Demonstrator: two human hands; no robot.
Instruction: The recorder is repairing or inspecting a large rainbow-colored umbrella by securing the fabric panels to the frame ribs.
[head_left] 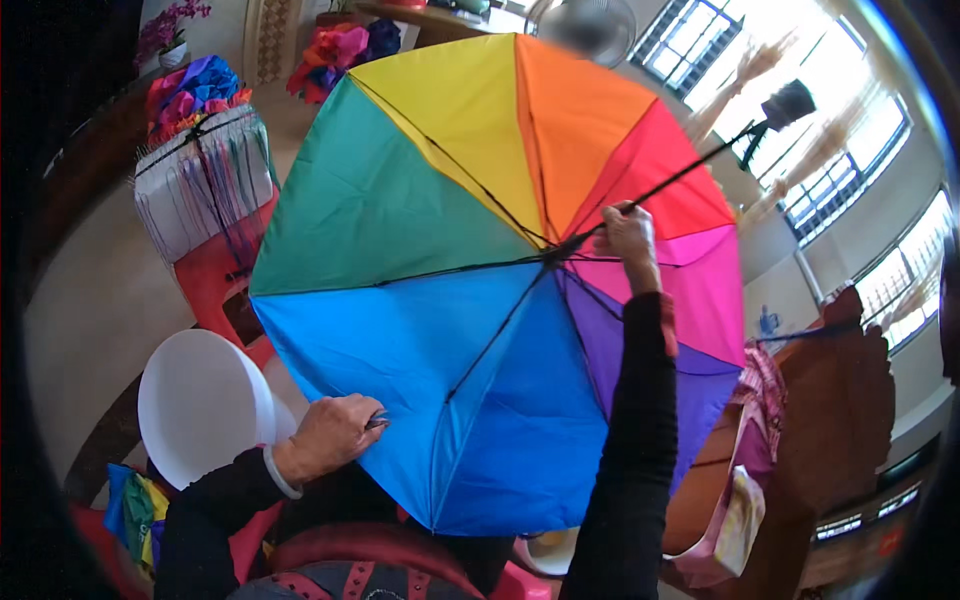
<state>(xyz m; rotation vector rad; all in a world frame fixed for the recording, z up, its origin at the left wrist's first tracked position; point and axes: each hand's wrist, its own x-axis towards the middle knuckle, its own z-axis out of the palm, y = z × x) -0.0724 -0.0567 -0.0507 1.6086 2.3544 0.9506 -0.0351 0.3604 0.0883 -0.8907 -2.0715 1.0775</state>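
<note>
An opened rainbow umbrella [480, 330] fills the middle of the view, its inner side, black ribs and hub facing me. Its black shaft [690, 170] slants up and right to a dark handle [788, 104]. My right hand [630, 238] is closed around the shaft just above the hub. At the lower left edge of the blue panel is my left hand [335, 437], fingers curled closed around a small metal tool [377, 420]. Only the tool's tip shows, so I cannot tell its kind. Whether this hand touches the cloth is unclear.
A white round tub [200, 408] stands at the left, above folded colourful cloth [138, 510]. Behind it, a red stool or chair [215, 290] carries hanging threads and bright bundled fabric [195, 90]. Pink checked cloth [755, 430] hangs at the right near brown wooden furniture [830, 400].
</note>
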